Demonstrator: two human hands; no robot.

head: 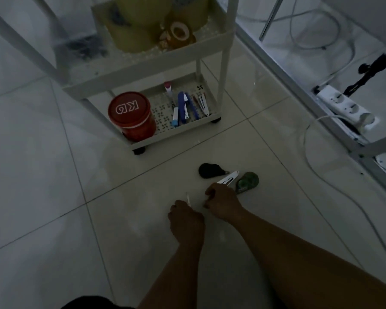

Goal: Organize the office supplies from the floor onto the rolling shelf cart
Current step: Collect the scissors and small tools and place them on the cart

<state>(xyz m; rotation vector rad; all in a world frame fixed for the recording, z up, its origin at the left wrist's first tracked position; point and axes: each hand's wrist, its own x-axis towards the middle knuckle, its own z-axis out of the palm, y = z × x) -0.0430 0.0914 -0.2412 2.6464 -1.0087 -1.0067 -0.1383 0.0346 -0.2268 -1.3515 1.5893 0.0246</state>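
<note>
Low over the tiled floor, my left hand point(186, 216) is closed around a thin white item point(188, 200) that pokes up past the fingers. My right hand point(223, 201) grips the near end of a white utility knife point(228, 177) that points away to the right. A black correction tape dispenser point(210, 171) lies just beyond it, and a green one point(247, 182) lies to its right. The white rolling cart point(165, 132) stands ahead; its bottom shelf holds a red lidded jar point(132, 115), pens, a blue stapler point(182, 107) and a white cutter point(203, 103).
The cart's middle shelf carries brown tape rolls point(178, 32). At the right, a white frame leg point(299, 81) crosses the floor, with a power strip point(345, 108) and white cables point(316, 166) behind it. Bare tiles lie to the left.
</note>
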